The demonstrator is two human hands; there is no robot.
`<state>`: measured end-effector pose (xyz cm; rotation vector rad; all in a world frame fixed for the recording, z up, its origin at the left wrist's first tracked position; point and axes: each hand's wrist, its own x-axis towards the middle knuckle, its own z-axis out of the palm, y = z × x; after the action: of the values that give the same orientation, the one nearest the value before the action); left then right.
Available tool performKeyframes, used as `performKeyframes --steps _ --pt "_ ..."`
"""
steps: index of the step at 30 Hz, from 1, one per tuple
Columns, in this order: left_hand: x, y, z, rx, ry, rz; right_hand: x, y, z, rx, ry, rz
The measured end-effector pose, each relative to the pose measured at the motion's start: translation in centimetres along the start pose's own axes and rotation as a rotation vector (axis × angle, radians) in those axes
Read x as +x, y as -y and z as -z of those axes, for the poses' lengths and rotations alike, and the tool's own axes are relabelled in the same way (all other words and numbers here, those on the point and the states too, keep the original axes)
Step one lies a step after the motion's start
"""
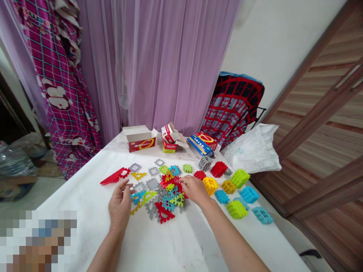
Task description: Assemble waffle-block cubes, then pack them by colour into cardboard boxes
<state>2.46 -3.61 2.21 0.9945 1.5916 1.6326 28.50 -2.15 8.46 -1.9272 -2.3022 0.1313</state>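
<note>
Over the left side of a loose pile of toothed plastic building pieces [153, 184], my left hand [120, 204] is held with its fingers loosely bent and apart, with nothing visible in it. A blue piece [138, 197] lies just right of its fingertips. My right hand [194, 189] reaches into the right of the pile, its fingers closed at a red building piece [176, 182]; the fingers partly hide their grip. Yellow, green, grey and blue pieces overlap around it. A long red piece [113, 176] lies beyond my left hand.
Stacks sorted by colour stand at the right, among them a yellow stack [210, 186] and a green stack [237, 209]. Along the back are an open red box [141, 144], small boxes [169, 142], a blue-and-red box [202, 145] and a white bag [252, 149]. White cloth [159, 245] covers the table.
</note>
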Motion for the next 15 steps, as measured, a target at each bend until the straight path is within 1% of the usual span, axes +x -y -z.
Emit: performKeyframes --steps 2,4,7,11,15 --pt "0.2 0.0 0.0 -0.036 -0.01 0.032 1.1 0.2 0.8 -0.133 0.063 0.021" --pt "0.3 0.1 0.1 -0.056 -0.013 0.045 2.1 0.4 1.5 -0.245 0.161 0.062" --pt "0.3 0.2 0.1 -0.07 -0.016 0.051 3.3 0.8 2.0 -0.304 0.264 0.085" --pt "0.2 0.2 -0.1 -0.08 -0.012 0.071 4.0 1.3 1.4 -0.308 0.299 0.075" --pt "0.3 0.4 -0.2 -0.061 0.0 0.058 4.4 0.8 1.1 -0.27 0.276 0.043"
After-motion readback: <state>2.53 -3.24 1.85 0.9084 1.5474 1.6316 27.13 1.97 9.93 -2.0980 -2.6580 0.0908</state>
